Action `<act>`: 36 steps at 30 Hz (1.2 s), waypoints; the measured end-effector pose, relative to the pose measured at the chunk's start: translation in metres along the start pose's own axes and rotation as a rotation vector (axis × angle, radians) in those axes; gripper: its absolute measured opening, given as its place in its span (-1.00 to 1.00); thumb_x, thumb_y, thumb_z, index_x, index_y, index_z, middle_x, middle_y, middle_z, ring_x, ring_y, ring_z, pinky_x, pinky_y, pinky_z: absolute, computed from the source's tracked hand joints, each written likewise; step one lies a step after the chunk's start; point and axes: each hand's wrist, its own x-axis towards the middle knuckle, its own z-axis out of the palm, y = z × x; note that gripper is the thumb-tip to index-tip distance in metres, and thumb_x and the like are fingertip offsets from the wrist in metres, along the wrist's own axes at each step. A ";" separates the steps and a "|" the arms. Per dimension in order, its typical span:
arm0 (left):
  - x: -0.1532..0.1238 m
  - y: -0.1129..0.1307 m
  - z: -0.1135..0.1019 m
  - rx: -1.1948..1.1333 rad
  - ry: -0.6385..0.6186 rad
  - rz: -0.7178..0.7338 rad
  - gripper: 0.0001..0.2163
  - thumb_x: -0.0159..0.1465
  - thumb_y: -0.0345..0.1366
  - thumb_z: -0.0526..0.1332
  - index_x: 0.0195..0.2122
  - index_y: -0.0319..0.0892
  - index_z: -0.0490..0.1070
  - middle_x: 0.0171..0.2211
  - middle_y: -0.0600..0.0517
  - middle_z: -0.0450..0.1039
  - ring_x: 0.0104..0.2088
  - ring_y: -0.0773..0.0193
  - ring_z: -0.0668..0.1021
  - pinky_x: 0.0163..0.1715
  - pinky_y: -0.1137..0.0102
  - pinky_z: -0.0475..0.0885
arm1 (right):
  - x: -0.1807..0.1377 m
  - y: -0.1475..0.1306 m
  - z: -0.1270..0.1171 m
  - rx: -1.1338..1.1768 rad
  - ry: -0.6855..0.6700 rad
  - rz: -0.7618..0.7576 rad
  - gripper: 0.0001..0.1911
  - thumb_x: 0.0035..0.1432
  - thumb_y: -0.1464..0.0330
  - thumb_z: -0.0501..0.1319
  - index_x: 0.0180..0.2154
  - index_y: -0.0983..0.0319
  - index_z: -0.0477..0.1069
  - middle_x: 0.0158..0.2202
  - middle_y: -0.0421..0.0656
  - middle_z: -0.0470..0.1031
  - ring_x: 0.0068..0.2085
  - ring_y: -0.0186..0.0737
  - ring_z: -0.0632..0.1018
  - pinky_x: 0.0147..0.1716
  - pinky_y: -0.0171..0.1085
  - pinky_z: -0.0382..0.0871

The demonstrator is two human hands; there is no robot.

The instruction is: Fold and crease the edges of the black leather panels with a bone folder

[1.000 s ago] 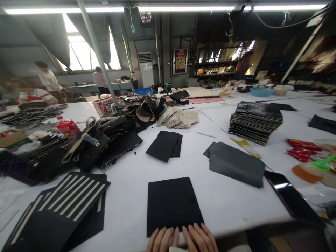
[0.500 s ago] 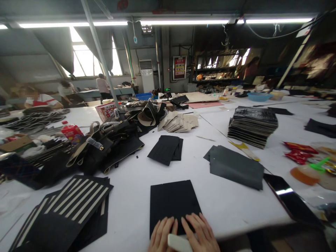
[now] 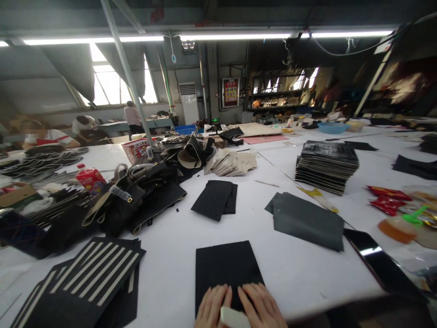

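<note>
1. My left hand (image 3: 212,306) and right hand (image 3: 261,306) press flat, fingers extended, on the black panel (image 3: 225,269) at the bench (image 3: 300,273) near edge;
2. A white block (image 3: 234,317) lies between them; I cannot tell which hand grasps it;
3. Panel lies flat; striped pieces (image 3: 92,273) remain untouched, by my judgement.

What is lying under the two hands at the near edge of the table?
A flat black sheet lies under the left hand and right hand; a small white block sits between them. The sheet's near edge is covered.

Both the left hand (image 3: 212,306) and the right hand (image 3: 261,305) are bare: no gloves, rings or sleeves showing, fingernails short and unpainted
</note>
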 end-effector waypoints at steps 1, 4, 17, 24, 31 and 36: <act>0.003 -0.003 0.001 0.005 -0.041 0.031 -0.70 0.30 -0.40 -0.02 -0.01 -0.15 0.38 -0.16 -0.02 0.50 -0.12 0.23 0.52 -0.11 0.36 0.46 | 0.003 0.001 0.001 0.006 -0.018 0.008 -0.68 0.12 0.40 0.01 -0.11 0.26 0.41 -0.22 -0.12 0.52 -0.14 -0.18 0.47 -0.10 -0.21 0.32; 0.001 -0.006 0.011 0.031 -0.084 0.078 -0.71 0.29 -0.38 -0.01 -0.03 -0.20 0.39 -0.15 -0.07 0.49 -0.15 0.19 0.53 -0.18 0.37 0.48 | 0.006 0.002 0.009 0.029 -0.023 0.055 -0.64 0.03 0.43 0.00 -0.14 0.34 0.40 -0.23 -0.05 0.51 -0.12 -0.13 0.46 -0.11 -0.17 0.34; 0.024 -0.011 0.013 0.015 -0.052 0.108 -0.73 0.30 -0.38 -0.03 -0.10 -0.21 0.42 -0.21 -0.07 0.49 -0.19 0.18 0.53 -0.20 0.35 0.47 | 0.009 0.003 0.019 0.100 -0.111 0.139 -0.62 -0.06 0.45 0.10 -0.12 0.27 0.36 -0.22 -0.08 0.48 -0.17 -0.14 0.44 -0.14 -0.22 0.33; 0.017 -0.007 0.039 0.030 -0.009 0.059 -0.71 0.24 -0.37 -0.03 -0.14 -0.20 0.44 -0.21 -0.06 0.50 -0.22 0.13 0.53 -0.23 0.30 0.47 | 0.018 0.006 0.029 0.039 -0.074 0.153 -0.60 -0.10 0.50 0.04 -0.15 0.34 0.38 -0.27 -0.03 0.45 -0.18 -0.08 0.41 -0.17 -0.20 0.32; -0.001 -0.005 0.045 0.065 -0.001 -0.031 -0.72 0.16 -0.45 0.07 -0.14 -0.19 0.46 -0.28 -0.10 0.52 -0.30 0.10 0.55 -0.37 0.33 0.50 | -0.013 0.002 0.048 0.079 -0.135 0.170 -0.62 -0.06 0.46 0.11 -0.12 0.28 0.37 -0.27 -0.11 0.45 -0.20 -0.12 0.43 -0.17 -0.27 0.34; 0.015 -0.024 0.037 0.073 -0.051 0.064 -0.72 0.23 -0.41 0.04 -0.08 -0.18 0.41 -0.16 -0.06 0.49 -0.15 0.17 0.52 -0.21 0.38 0.49 | 0.012 0.014 0.037 0.141 -0.186 0.154 -0.57 -0.07 0.49 0.11 -0.08 0.24 0.35 -0.15 -0.10 0.44 -0.11 -0.16 0.42 -0.09 -0.28 0.30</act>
